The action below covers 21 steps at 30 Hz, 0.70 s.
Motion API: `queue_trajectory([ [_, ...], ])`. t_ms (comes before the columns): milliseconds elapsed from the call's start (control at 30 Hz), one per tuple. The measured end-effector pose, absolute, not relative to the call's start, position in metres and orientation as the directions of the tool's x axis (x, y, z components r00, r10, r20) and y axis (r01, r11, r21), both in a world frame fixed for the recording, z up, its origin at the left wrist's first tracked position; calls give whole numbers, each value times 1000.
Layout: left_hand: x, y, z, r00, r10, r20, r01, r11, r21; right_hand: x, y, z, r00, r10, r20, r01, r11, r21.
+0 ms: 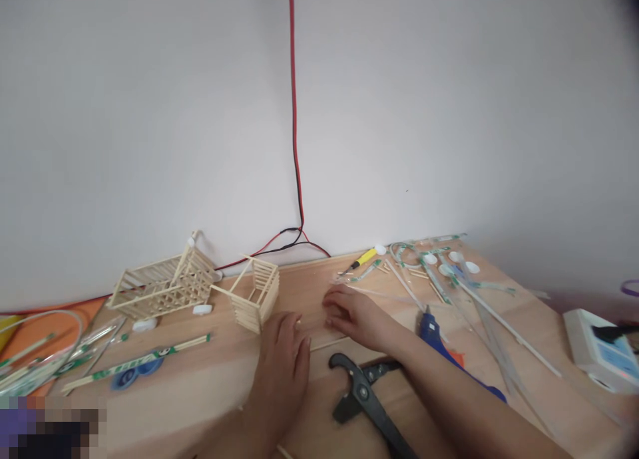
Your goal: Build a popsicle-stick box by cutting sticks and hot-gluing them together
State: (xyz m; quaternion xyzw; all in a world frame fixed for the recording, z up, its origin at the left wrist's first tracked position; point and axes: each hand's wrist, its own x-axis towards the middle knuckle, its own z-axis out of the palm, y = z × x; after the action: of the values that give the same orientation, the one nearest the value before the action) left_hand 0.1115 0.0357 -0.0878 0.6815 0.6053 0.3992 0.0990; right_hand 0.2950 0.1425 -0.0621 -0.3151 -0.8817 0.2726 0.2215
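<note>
My left hand [282, 360] rests on the wooden table [200, 392], fingers curled together at a thin wooden stick [324, 344] lying between both hands. My right hand [355, 318] lies just right of it, fingers bent down onto the same spot; what either hand pinches is too small to see clearly. A small open frame of sticks [254, 293] stands just left of the hands. A larger stick cage [162, 286] lies further left by the wall.
Black cutting pliers [367, 402] lie near my right forearm, a blue glue gun [434, 336] beyond it. Wrapped chopsticks [134, 364], clear wrappers [479, 306], white caps, a yellow screwdriver [363, 259] and a white device [602, 349] lie around. Red and black wires [295, 153] run up the wall.
</note>
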Motion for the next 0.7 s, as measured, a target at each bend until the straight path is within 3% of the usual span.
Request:
queue_trajectory([
  [300,112,34,-86,-21,874,486,818,-264,511,291,135,-57,-700,686,197,493,664,-562],
  [533,110,38,-85,48,887,460,804,-308,508,307,131,-36,-767,641,-3,521,621,-586],
  [700,106,43,-84,55,891,451,810,-304,502,312,133,-39,-785,616,-62,536,626,-566],
])
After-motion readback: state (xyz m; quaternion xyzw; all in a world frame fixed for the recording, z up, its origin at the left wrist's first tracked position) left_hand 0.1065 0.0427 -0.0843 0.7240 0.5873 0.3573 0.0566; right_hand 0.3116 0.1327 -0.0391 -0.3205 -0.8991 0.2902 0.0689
